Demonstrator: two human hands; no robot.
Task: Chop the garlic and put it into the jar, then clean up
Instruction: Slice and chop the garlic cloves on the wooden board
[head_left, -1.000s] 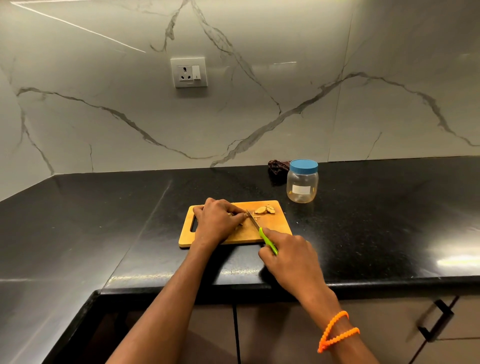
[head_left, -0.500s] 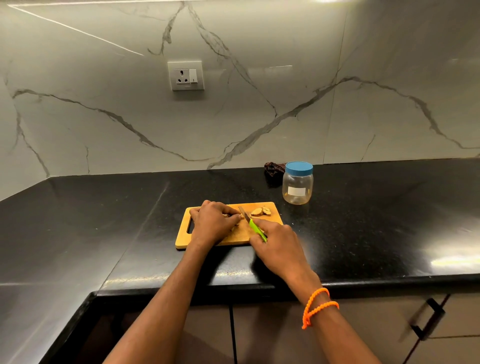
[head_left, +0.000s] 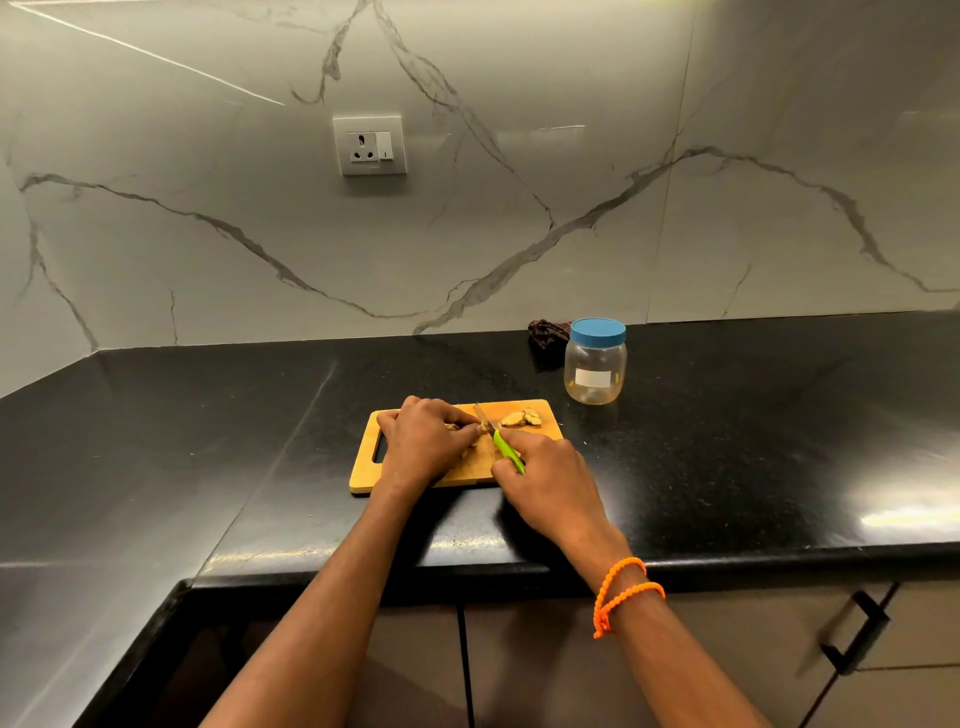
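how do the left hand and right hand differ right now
The left hand curls over a garlic piece, pinning it to the cutting board; the right hand grips the green-handled knife. The left wrist is bare; the right wears an orange bracelet. Both work over the board.

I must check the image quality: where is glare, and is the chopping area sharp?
Head view: a bright glare patch lies on the black countertop at the right, and light streaks on the marble wall; wide-angle bending curves the counter edge; the cutting board, knife and both hands appear reasonably sharp.
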